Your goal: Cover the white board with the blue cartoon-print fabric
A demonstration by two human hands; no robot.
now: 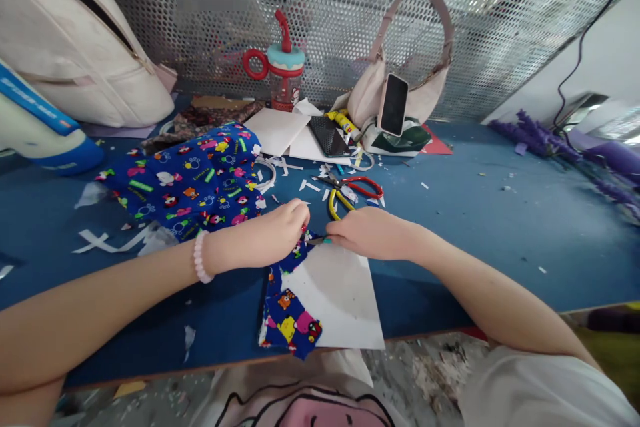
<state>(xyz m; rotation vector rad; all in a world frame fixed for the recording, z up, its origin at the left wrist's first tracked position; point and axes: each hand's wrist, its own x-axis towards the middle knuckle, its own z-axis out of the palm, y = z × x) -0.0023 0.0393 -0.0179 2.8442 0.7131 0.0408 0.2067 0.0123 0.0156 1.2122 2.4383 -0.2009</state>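
Observation:
A white card (345, 293) lies near the table's front edge, with blue cartoon-print fabric (287, 323) folded over its left side. My left hand (283, 230) is closed in a pinch on that fabric at the card's far edge. My right hand (367, 233) is closed around what look like small scissors; only a dark, thin metal blade (317, 240) shows, touching the fabric beside my left fingers. Its handle is hidden in my palm. Just beyond my right hand rest open scissors (343, 183) with one red and one yellow handle. A larger piece of the same fabric (195, 180) lies left.
White paper strips (107, 240) are scattered about. Behind stand a cup with a red straw (286, 77), a phone (329, 136), another phone (393, 105) leaning on a handbag (367, 90), and a backpack (75, 47). A large bottle (43, 123) is at left, purple flowers (540, 133) at right.

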